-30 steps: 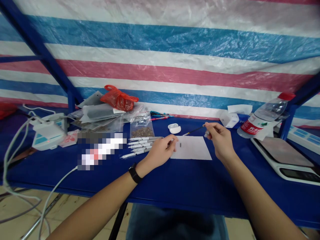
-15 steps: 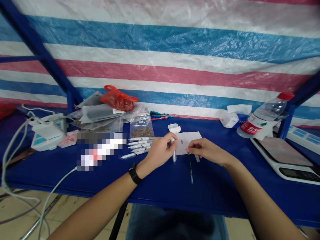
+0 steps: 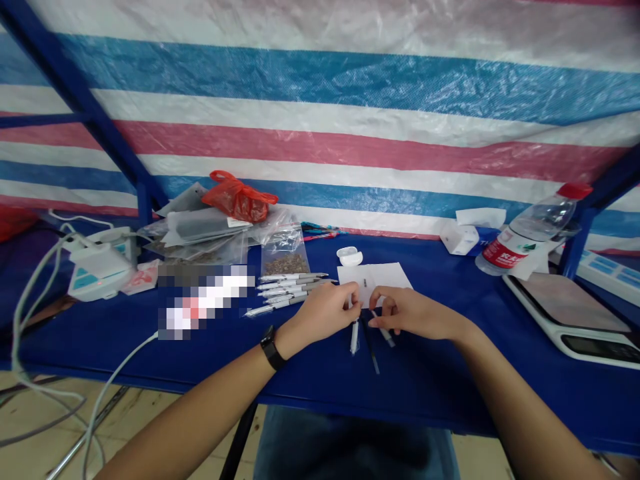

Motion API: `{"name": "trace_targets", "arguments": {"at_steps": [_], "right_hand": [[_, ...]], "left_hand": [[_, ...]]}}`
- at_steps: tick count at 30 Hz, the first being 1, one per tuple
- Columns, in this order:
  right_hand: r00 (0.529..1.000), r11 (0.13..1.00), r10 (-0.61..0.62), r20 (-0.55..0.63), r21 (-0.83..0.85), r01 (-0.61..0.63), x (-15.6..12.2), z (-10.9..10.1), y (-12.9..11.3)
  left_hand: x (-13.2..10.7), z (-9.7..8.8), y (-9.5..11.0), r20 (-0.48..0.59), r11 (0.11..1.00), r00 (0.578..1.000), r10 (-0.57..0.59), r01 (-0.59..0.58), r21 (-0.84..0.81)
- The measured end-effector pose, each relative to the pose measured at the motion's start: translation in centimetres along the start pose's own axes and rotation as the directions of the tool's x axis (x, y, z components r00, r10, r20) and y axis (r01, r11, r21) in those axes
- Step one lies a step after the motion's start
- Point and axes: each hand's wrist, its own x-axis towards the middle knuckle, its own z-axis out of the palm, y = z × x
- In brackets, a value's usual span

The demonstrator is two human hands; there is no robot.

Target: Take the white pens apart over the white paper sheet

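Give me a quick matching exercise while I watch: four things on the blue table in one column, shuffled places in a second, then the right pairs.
Things:
1. Red plastic bag
2. White rounded earbud case
3. Clear plastic bottle with a red cap
4. Black wristband

Places:
A. On the wrist of the left hand
B. Just beyond the top left corner of the white paper sheet
C. At the back of the heap of plastic packets
D. Tilted at the far right of the blue table

Pairs: 1-C, 2-B, 3-D, 4-A

Head-worn camera, close above blue table, facing forward and down toward striped tarp.
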Motion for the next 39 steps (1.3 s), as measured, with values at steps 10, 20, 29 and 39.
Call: {"name": "trace_targets", "arguments": {"at_steps": [10,20,29,39], "right_hand": [[0.883,0.962,-0.121,-0.454,-0.274,-0.009,0.7,-0.6,0.6],[0.841,0.94,-0.193,-0.505,-0.34,0.012,1.1,-0.5,0.8],[0.832,0.941,-0.271,-0.484,-0.315,0.123,1.2,0.9,-0.3],[0.799,0.882,-0.47,-0.375,-0.219,0.416,1.9,4.3,-1.3]], "left_hand": [[-1.4,-7.4,-3.7,0.045,0.971,0.988,-0.145,0.134,0.2],[-1.6,-6.9,-3.9,0.068,0.933,0.978,-0.196,0.165,0.321],[-1.3,-6.0,-2.5,-0.201,0.965,0.978,0.047,0.007,0.263],[-0.9,-2.0,-0.6,-0.285,0.92,0.883,0.373,-0.313,0.235]]}}
